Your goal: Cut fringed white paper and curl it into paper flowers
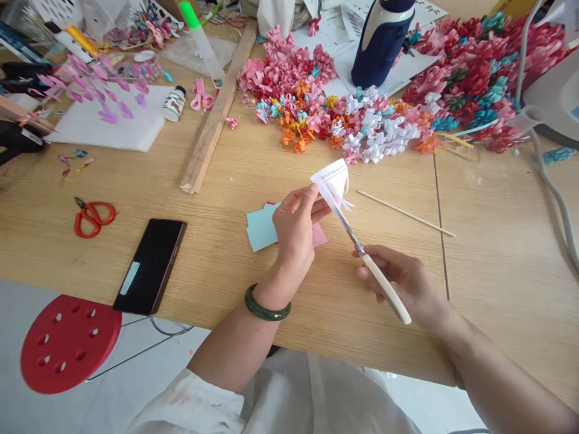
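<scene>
My left hand (296, 226), with a green bangle (268, 307) at the wrist, pinches a folded piece of white paper (332, 176) with printed text. Narrow cut strips hang from the paper's right side. My right hand (400, 280) is closed round the cream handle of the scissors (384, 286). Their blades point up and left and meet the paper's lower part. Beneath my left hand lie light blue paper pieces (261, 229) and a pink piece (319, 235), partly hidden by the hand.
A thin stick (407, 213) lies right of the paper. Ribbon flowers (294, 72) pile up behind, near a dark blue bottle (380, 51). To the left are a wooden bar (215, 120), a phone (151, 265) and red-handled cutters (94, 217). A red stool (72, 343) stands below.
</scene>
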`<state>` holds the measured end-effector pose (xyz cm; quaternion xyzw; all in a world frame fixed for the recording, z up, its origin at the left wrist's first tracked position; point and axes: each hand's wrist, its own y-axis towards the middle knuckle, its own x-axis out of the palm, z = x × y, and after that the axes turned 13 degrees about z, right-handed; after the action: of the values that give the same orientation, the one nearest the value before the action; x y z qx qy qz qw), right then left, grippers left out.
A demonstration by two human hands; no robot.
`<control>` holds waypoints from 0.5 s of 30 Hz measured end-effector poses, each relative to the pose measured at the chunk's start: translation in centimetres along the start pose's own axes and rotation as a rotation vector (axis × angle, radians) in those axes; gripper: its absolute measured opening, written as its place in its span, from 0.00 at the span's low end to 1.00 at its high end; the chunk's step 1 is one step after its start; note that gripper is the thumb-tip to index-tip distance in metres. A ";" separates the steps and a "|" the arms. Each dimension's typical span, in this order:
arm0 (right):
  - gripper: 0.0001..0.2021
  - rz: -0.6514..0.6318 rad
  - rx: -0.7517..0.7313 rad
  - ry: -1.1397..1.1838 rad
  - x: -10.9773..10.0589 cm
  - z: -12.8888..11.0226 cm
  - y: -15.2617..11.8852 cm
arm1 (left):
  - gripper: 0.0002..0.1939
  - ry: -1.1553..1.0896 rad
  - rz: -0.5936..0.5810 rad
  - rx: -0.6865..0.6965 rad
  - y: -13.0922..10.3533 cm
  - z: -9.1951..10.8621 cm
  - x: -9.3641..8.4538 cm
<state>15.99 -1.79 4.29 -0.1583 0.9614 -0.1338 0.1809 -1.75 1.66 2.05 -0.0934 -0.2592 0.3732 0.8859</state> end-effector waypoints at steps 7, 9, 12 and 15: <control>0.24 0.021 0.011 0.028 0.0 0.0 0.0 | 0.16 0.038 -0.025 -0.014 -0.6 -0.2 0.1; 0.23 0.021 0.014 0.042 0.0 -0.1 0.1 | 0.16 0.037 -0.036 -0.023 -0.8 -0.4 0.2; 0.22 0.018 0.019 0.049 0.0 0.1 0.2 | 0.16 0.040 -0.041 -0.031 -1.1 -0.7 0.2; 0.21 0.025 0.019 0.078 0.0 0.4 0.2 | 0.16 0.052 -0.052 -0.029 -1.3 -1.1 0.3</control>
<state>16.06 -1.68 3.87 -0.1394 0.9683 -0.1468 0.1463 -0.21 0.94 1.74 -0.1092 -0.2439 0.3438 0.9002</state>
